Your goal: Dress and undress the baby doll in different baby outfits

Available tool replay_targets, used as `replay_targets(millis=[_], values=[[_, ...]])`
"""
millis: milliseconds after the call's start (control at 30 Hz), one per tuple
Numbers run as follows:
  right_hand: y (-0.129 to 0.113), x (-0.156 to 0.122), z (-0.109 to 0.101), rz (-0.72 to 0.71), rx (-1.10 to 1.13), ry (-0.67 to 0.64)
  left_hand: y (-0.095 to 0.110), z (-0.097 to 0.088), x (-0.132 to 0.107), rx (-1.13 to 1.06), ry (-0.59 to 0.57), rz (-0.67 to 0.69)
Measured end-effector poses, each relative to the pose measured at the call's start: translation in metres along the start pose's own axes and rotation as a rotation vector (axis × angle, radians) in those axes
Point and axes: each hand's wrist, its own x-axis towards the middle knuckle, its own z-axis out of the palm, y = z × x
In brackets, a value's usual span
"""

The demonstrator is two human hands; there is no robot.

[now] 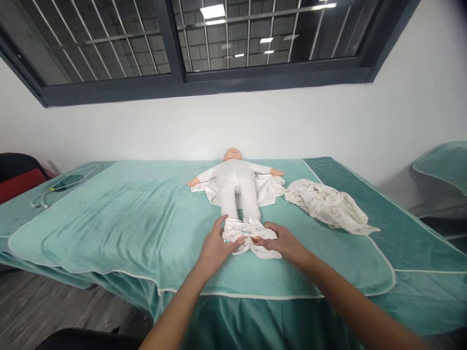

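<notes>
A baby doll (pixel 235 175) with a white cloth body lies on its back, head toward the wall and arms spread. Beneath its torso and arms a white printed garment (pixel 268 190) is laid out. My left hand (pixel 218 247) grips the left side of small white printed baby pants (pixel 242 227), bunched at the ends of the doll's legs. On their right side my right hand (pixel 282 242) closes on the same pants, thumb pointing inward. Both thumbs lie over the cloth near its middle. The doll's feet are hidden by the bunched fabric.
A crumpled white cloth (pixel 330 206) lies right of the doll. The table wears a green velvet cover (pixel 109 228) with pale piping. A white cable (pixel 45 200) rests at the far left, near a black and red chair (pixel 22 177). Behind stands a white wall with a barred window.
</notes>
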Motion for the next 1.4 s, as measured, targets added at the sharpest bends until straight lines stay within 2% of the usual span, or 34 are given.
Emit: replay_targets(millis=[67,167,267,333,433,533,667,767,867,1000,1067,1133,1200,1267,1400], values=[[-0.005,-0.004,0.002,0.063,0.156,-0.033,0.005,-0.005,-0.004,-0.045,-0.034,-0.040],[-0.016,-0.009,0.005,0.152,0.351,-0.076,0.016,-0.021,-0.008,-0.208,-0.192,-0.108],[-0.026,-0.009,0.005,0.141,0.442,-0.126,0.027,-0.041,-0.006,-0.293,-0.349,-0.158],[-0.031,-0.005,0.004,0.101,0.453,-0.144,0.030,-0.050,-0.001,-0.349,-0.395,-0.163],[-0.039,0.004,0.001,0.066,0.369,-0.118,0.034,-0.056,0.010,-0.444,-0.390,-0.153],[-0.050,0.013,-0.001,0.051,0.206,-0.112,0.046,-0.060,0.024,-0.537,-0.362,-0.109],[-0.077,0.022,-0.008,-0.031,-0.019,-0.166,0.079,-0.071,0.042,-0.614,-0.315,0.053],[-0.110,0.026,-0.015,-0.125,-0.206,-0.252,0.107,-0.083,0.050,-0.509,-0.304,0.140],[-0.148,0.030,-0.018,-0.219,-0.274,-0.261,0.133,-0.094,0.054,-0.317,-0.370,0.180],[-0.183,0.036,-0.013,-0.385,-0.220,-0.197,0.158,-0.102,0.057,-0.104,-0.582,0.276],[-0.190,0.038,-0.009,-0.457,-0.170,-0.167,0.165,-0.103,0.056,0.011,-0.693,0.299],[-0.191,0.038,-0.007,-0.481,-0.175,-0.186,0.167,-0.104,0.056,0.104,-0.755,0.295],[-0.190,0.037,-0.007,-0.464,-0.228,-0.243,0.165,-0.104,0.055,0.108,-0.739,0.306],[-0.189,0.035,-0.009,-0.444,-0.264,-0.273,0.162,-0.104,0.055,0.010,-0.681,0.329],[-0.192,0.034,-0.011,-0.472,-0.252,-0.214,0.157,-0.099,0.055,-0.259,-0.618,0.340]])
